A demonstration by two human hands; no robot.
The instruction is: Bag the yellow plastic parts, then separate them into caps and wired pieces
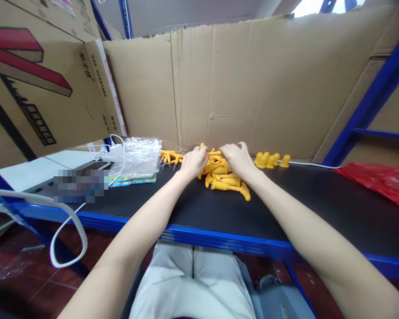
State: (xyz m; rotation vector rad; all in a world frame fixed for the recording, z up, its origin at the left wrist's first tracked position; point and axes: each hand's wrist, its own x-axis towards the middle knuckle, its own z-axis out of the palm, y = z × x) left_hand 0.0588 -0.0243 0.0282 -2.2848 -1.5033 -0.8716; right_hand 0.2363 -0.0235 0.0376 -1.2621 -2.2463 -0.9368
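A heap of yellow plastic pieces (224, 170) lies on the black shelf top, some with ribbed, handle-like bodies and curved ends. At the heap's left side, the fingers of my left hand (193, 162) are closed round a yellow piece whose tip (202, 145) sticks up above them. Over the back right of the heap, my right hand (236, 158) is bent in a pinch at a yellow piece (214, 152), with its outer finger raised. Its inner fingertips are partly hidden. Left of my left hand are branched yellow pieces (169, 156) with small metal chains hanging from them.
Several short yellow pieces (269, 160) stand at the back right. A red plastic bag (381, 181) lies at the far right. Clear plastic bags (138, 155), a white charger (115, 152) and looping cable are at left. Cardboard (252, 88) walls the back; a blue rail (226, 237) edges the front.
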